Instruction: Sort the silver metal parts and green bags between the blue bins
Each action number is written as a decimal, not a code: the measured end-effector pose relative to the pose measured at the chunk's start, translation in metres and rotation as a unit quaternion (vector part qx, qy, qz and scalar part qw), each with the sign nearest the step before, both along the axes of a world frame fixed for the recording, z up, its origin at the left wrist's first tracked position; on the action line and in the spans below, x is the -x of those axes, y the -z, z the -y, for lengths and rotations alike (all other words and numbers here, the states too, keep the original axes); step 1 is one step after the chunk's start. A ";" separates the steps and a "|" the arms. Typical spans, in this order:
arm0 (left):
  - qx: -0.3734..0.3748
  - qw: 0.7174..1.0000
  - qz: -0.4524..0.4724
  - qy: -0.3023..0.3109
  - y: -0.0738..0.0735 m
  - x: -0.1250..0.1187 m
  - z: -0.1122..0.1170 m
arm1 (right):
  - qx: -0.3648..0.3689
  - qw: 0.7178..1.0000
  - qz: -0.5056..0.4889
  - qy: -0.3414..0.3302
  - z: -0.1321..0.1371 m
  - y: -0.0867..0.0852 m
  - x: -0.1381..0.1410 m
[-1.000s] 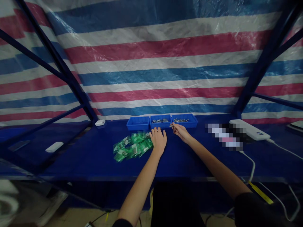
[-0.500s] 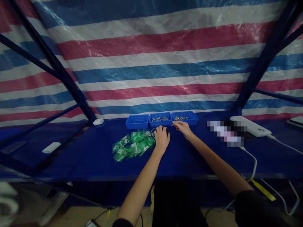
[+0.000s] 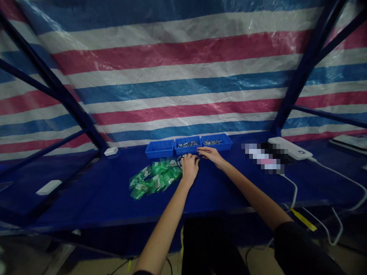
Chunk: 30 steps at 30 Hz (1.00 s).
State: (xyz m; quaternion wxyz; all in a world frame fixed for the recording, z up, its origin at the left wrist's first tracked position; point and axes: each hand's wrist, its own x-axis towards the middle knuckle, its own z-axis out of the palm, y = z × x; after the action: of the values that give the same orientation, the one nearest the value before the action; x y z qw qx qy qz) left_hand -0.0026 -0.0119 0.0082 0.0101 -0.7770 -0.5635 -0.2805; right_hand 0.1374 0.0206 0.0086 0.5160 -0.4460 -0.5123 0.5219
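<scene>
My left hand (image 3: 190, 168) rests on the table just right of a pile of green-printed clear plastic bags (image 3: 156, 177) with small metal parts inside. Its fingers are bent downward, and what lies under them is too small to make out. My right hand (image 3: 212, 156) has its fingers pinched together, close in front of the middle blue tray (image 3: 187, 150), and what it holds is hidden. That tray contains small grey metal pieces (image 3: 187, 144). Small shiny metal parts (image 3: 212, 142) lie in the right blue tray (image 3: 225, 146). The left blue tray (image 3: 160, 152) shows a bare bottom.
A white power bank (image 3: 289, 148) with a cable lies to the right, beside a pixelated object (image 3: 265, 158). Two white items, a small block (image 3: 111, 151) and a flat box (image 3: 48, 187), lie on the left. Blue frame posts (image 3: 306, 68) and a striped sheet (image 3: 183, 68) stand behind.
My right hand has moved left, closer to my left hand, and the small grey piece at its fingertips no longer shows. The whole view has shifted slightly.
</scene>
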 end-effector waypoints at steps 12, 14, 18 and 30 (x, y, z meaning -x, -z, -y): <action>-0.122 0.985 0.123 0.008 -0.008 0.007 0.000 | 0.016 0.997 -0.004 -0.079 0.011 -0.010 0.003; -0.127 0.983 0.135 0.002 -0.007 0.008 -0.002 | 0.012 0.996 -0.004 -0.090 0.014 -0.013 0.004; -0.119 0.981 0.152 -0.001 -0.006 0.008 -0.005 | 0.002 0.997 0.006 -0.083 0.015 -0.011 0.007; -0.107 0.984 0.129 0.055 -0.003 0.001 0.002 | -0.034 0.999 0.008 -0.036 0.016 -0.002 0.001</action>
State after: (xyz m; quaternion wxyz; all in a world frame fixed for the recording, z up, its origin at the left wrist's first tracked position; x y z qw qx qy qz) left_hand -0.0035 -0.0142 0.0109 0.0047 -0.7584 -0.4836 -0.4370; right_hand 0.1362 0.0042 0.0111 0.5075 -0.4137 -0.5493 0.5192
